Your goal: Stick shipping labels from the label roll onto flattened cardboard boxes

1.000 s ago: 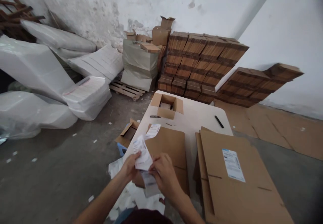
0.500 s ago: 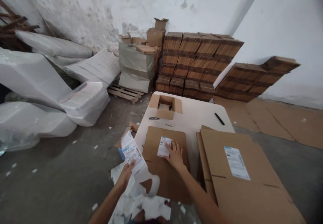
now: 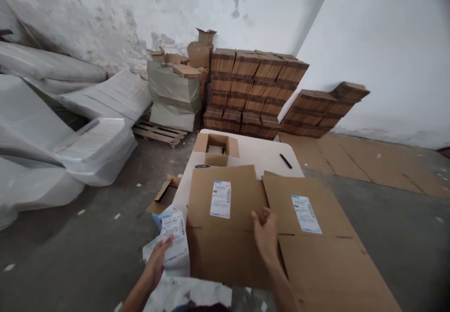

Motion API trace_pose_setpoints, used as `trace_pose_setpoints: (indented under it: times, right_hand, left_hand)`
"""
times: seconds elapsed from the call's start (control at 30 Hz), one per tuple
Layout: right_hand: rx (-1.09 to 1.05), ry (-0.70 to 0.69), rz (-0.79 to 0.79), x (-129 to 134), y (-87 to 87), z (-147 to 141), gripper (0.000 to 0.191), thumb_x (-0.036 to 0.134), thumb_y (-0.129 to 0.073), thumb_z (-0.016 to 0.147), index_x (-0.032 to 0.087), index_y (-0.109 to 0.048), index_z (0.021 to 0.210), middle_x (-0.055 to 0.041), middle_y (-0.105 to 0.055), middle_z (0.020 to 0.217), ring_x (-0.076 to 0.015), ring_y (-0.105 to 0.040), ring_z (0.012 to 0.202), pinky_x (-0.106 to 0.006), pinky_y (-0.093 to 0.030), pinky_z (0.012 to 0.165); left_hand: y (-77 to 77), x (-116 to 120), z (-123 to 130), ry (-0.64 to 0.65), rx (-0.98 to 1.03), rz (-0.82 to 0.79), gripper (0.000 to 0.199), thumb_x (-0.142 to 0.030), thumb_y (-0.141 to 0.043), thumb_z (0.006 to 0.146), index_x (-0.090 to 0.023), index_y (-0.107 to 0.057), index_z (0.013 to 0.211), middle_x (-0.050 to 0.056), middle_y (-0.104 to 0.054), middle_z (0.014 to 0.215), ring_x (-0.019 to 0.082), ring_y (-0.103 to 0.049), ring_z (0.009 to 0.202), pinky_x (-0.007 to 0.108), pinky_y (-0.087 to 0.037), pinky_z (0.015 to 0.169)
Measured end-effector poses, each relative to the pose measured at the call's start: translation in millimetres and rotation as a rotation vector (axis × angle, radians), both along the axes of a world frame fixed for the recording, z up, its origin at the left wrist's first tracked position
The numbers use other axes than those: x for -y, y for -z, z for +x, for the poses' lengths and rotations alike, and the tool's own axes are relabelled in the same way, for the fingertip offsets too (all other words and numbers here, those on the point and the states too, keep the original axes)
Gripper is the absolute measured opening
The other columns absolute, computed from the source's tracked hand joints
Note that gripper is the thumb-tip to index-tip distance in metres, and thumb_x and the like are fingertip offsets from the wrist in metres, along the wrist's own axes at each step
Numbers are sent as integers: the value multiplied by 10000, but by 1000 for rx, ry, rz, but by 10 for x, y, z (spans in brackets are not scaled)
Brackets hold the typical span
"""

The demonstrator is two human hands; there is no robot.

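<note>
My left hand pinches a strip of printed shipping labels at the left of the table. In front of me a flattened cardboard box carries a white label on its upper panel. My right hand is at that box's right edge, fingers curled around it; the fingertips are partly hidden. Right beside it lies a stack of flattened cardboard boxes, the top one bearing a similar label.
On the white table are an open carton, a cutter and a black marker-like stick. Another open carton stands left of the table. Bundled cardboard lines the wall; wrapped white packs lie left.
My right hand has gone from pressing the label to the box's right edge. The labelled box has shifted towards the right stack. The label strip hangs lower, and the view has turned right.
</note>
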State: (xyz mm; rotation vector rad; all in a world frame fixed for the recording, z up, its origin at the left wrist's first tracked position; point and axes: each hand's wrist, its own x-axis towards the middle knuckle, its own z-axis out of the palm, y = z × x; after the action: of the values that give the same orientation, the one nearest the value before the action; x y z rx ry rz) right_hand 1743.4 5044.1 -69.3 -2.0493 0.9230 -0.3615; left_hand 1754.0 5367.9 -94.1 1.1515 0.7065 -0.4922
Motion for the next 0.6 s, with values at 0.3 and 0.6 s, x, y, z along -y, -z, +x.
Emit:
trace_pose_setpoints:
  times: [0.3,0.6]
  right_hand:
    - [-215,113,-568,2227,-591,-603,465,413,-428,789,140,-600,1124,-212,-626,1038,-353,-581,982,-512,-421,813]
    - [-145,-72,-624,2135,-283,150,441,267,-367,832,124,-570,1196,-185,-479,1363,-308,-526,1145,-535,-297,1031]
  left_hand:
    - [-435,130,-89,9,-17,-55,191,-112,-557,855,-85,-620,1033,89,-750,709,239,-713,598,310,-578,571]
    - [-308,221,-61,190,128,-16,108,-179,-720,734,-139,-686,828,88,-762,834,291,-706,881,334,-573,726]
